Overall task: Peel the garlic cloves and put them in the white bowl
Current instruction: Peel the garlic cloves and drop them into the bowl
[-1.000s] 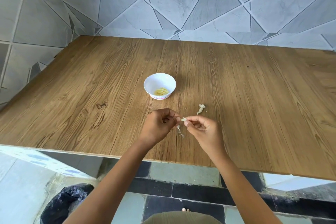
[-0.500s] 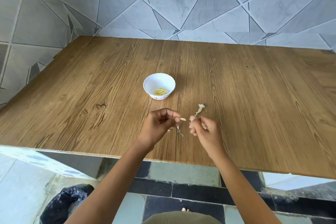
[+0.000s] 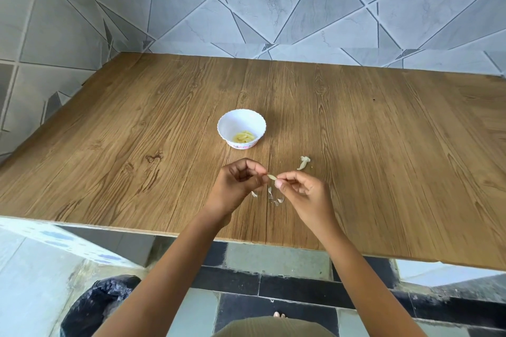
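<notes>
A small garlic clove [image 3: 271, 177] sits between my two hands, just above the wooden table [image 3: 137, 131]. My left hand [image 3: 238, 186] pinches one end of it with curled fingers. My right hand [image 3: 304, 194] pinches the other end with thumb and forefinger. A thin strip of skin [image 3: 269, 194] hangs down from the clove. The white bowl [image 3: 232, 123] with a scalloped rim stands a short way beyond my hands, and peeled yellowish cloves [image 3: 243, 137] lie in its bottom.
A garlic stem scrap [image 3: 304, 163] lies on the table right of my hands. Loose skin flakes [image 3: 278, 202] lie under my hands. A black bin bag [image 3: 93, 306] stands on the floor below the table's near edge. Tiled walls close the far and left sides.
My right hand drew away from the clove half a second ago and has come back to pinch it again. More skin flakes lie below my hands.
</notes>
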